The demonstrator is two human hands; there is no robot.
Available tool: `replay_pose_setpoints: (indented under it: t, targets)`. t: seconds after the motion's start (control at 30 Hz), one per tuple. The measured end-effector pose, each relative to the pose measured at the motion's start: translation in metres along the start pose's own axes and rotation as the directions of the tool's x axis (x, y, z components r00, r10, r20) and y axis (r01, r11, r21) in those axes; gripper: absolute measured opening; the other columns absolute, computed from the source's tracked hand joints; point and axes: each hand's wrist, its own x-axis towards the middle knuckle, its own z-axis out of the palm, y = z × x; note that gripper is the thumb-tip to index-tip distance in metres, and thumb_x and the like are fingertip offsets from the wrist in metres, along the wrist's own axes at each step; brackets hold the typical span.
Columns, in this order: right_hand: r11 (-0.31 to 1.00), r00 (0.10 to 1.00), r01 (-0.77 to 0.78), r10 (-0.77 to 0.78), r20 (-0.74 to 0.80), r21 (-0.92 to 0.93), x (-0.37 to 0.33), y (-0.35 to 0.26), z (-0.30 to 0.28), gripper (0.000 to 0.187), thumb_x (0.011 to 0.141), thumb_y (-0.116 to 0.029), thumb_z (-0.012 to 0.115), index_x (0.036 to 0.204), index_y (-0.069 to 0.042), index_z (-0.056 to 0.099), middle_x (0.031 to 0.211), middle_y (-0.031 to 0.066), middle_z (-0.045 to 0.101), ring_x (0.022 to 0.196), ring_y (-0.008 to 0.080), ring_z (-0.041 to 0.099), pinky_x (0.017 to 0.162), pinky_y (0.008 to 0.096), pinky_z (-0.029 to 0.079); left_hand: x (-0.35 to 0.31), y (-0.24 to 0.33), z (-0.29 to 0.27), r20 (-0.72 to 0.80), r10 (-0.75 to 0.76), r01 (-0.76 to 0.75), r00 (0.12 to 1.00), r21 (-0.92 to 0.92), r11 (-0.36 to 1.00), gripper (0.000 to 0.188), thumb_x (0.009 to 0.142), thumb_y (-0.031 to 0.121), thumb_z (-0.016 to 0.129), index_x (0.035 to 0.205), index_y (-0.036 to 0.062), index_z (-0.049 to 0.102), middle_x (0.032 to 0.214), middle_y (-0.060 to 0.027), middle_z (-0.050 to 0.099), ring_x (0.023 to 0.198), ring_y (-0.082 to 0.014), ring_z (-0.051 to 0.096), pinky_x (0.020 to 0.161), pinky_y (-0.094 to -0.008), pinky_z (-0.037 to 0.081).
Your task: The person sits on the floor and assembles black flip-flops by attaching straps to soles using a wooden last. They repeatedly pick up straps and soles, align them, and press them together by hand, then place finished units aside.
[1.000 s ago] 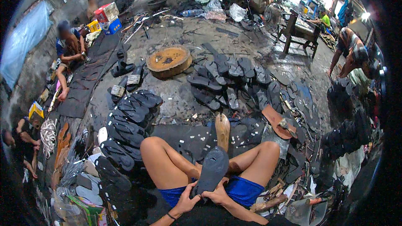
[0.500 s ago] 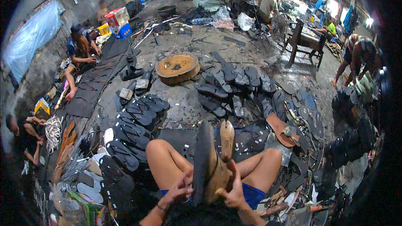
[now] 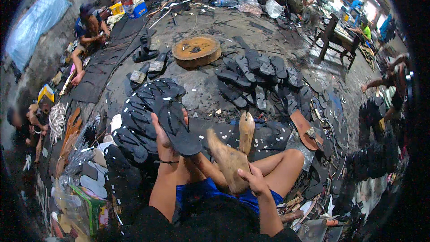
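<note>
Above legs [image 3: 284, 163] | left fingers [image 3: 160, 130] clasp sandal [image 3: 175, 125] | right fingers [image 3: 255, 177] clasp wooden last [image 3: 227, 160] | long axes slant up-left

No readable text or numbers. Marks on blue box [image 3: 137, 10], upper left of frame, too small to read; same for yellow-and-white box [image 3: 45, 93], left edge, and green-edged package [image 3: 93, 206], lower left.

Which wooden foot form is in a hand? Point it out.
The nearer wooden foot form, gripped in the right hand; the other foot form, farther off, has no hand on it.
</note>
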Motion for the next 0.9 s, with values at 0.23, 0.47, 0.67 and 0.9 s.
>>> replay_pose_setpoints:
  t: [0.23,0.47,0.67,0.9]
  targets:
    - [0.572,0.862,0.397,-0.5,0.079,-0.718,0.097,0.042,-0.016,0.043,0.087,-0.01,0.063,0.125,0.004,0.051,0.124,0.0242,0.055,0.115,0.0348,0.056,0.099,0.0383,0.044,-0.052,-0.092,0.019,0.14,-0.318,0.293,0.938,-0.811,0.507,0.095,0.083,0.056,0.062,0.145,-0.0022,0.021,0.139,-0.0278,0.035,0.118,-0.0392,0.048,0.095,-0.0464,0.048]
    - [0.384,0.822,0.564,-0.338,0.458,-0.731,0.111,-0.121,0.009,0.039,0.079,-0.006,0.068,0.116,-0.008,0.061,0.129,0.021,0.053,0.117,0.0367,0.054,0.1,0.0404,0.043,-0.056,-0.121,0.038,0.189,-0.282,0.338,0.941,-0.587,0.736,0.087,0.088,0.068,0.041,0.142,-0.0001,0.033,0.128,-0.0231,0.052,0.105,-0.0414,0.059,0.088,-0.0462,0.054]
    - [0.547,0.882,0.463,-0.366,0.298,-0.698,0.143,-0.094,-0.008,0.028,0.077,0.003,0.065,0.103,-0.004,0.061,0.126,0.0165,0.058,0.112,0.0297,0.059,0.09,0.0366,0.049,-0.081,-0.087,0.028,-0.049,-0.433,0.415,0.9,0.398,0.818,0.072,0.089,0.046,0.062,0.138,-0.0009,0.037,0.119,-0.0154,0.059,0.101,-0.0209,0.062,0.086,-0.0345,0.052]
    - [0.801,0.854,0.519,-0.502,0.135,-0.298,0.171,-0.068,0.015,0.059,0.084,0.004,0.065,0.136,-0.003,0.037,0.132,0.0163,0.048,0.109,0.023,0.059,0.088,0.0292,0.051,-0.068,-0.072,0.027,-0.143,0.14,0.043,0.98,0.835,0.549,0.07,0.085,0.023,0.072,0.138,-0.0044,0.036,0.13,-0.0123,0.053,0.114,-0.018,0.052,0.096,-0.0315,0.044]
